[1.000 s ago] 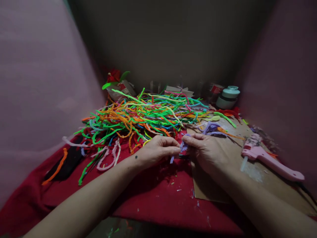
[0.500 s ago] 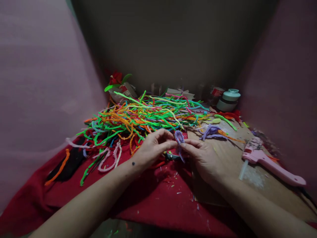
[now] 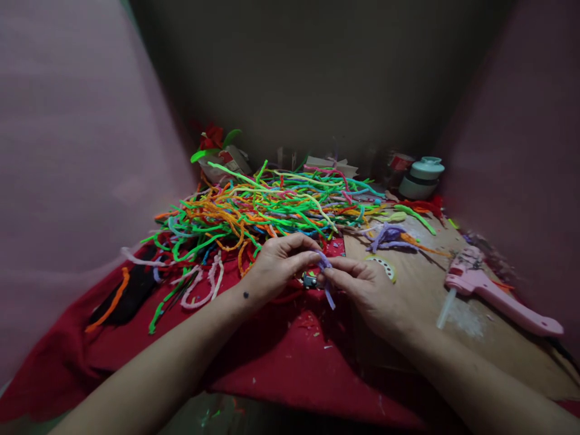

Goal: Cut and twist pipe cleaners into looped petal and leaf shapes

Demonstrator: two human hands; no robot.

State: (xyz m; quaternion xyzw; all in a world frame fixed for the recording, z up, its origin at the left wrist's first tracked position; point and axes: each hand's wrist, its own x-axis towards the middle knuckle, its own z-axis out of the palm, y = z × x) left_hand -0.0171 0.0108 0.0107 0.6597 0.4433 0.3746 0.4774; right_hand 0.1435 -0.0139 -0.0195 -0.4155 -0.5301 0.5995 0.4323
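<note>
- While pinching a purple fuzzy stem [image 3: 329,295] between thumb and forefinger of the left hand [image 3: 283,260], also holds it with thumb and forefinger of the right hand [image 3: 362,284].
- Keeping narrow fingertips, near to one another, cannot tell the exact bend of the hidden fingers.
- Has the purple fuzzy stem above the middle of the red-covered table [image 3: 281,368], with its lower end hanging toward the near edge.
- Below the hands, can see a small dark metal thing [image 3: 310,281], partly covered; cannot tell its kind.
- Just behind the right hand, can see a yellow-rimmed disc [image 3: 386,266] with dark dots, lying on the brown cardboard [image 3: 521,362].
- Close to the cardboard's far left corner, can find a purple bundle [image 3: 387,237] with orange.
- Toward the table's right edge, can find a pink glue gun [image 3: 502,296], also on the cardboard.
- Along the far half of the table, can see a big tangled pile of colourful stems [image 3: 258,208].
- At the far right corner, can see a container [image 3: 421,178] with mint lid; at the far left corner, a red flower [image 3: 211,138].
- Near the left edge, can see an orange stem [image 3: 111,302] across a black thing [image 3: 131,296].
</note>
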